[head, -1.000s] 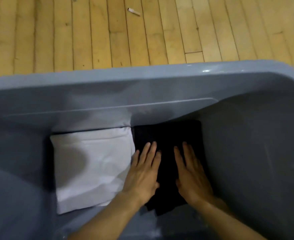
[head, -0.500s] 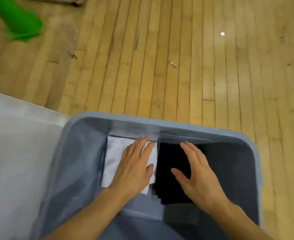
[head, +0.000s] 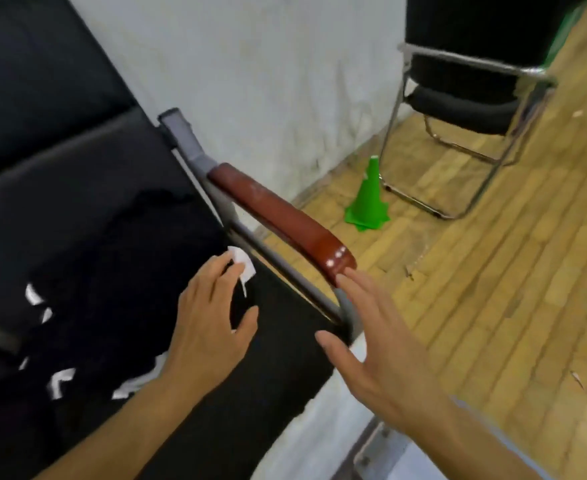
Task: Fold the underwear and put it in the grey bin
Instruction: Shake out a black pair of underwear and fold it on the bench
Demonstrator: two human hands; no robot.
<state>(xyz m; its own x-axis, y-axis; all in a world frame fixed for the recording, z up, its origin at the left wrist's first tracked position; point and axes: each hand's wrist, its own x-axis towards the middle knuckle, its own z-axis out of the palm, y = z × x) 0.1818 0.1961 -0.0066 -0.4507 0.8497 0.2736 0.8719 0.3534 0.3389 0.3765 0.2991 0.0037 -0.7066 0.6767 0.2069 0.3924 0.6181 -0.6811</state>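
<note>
A heap of dark garments (head: 112, 292) with small white patches lies on the black seat of a chair (head: 60, 161) at the left. A small white label (head: 243, 263) sticks out at the heap's right edge. My left hand (head: 209, 327) reaches over the heap with fingers spread, its fingertips at that label; whether they pinch it is unclear. Further right, my right hand (head: 382, 358) hovers flat with straight fingers, just below the end of the chair's brown armrest (head: 285, 216), holding nothing. A bluish-grey strip at the bottom right (head: 486, 431) may be the bin's rim.
The chair's grey metal frame (head: 278, 268) runs under the armrest. A green cone (head: 368, 202) stands on the wooden floor (head: 493, 271) by the white wall (head: 268, 81). A second black chair with a chrome frame (head: 468, 105) stands at the back right.
My view has swung from the grey bin to the chair. Both hands have left the folded pieces in the bin; the left now reaches over the heap on the seat.
</note>
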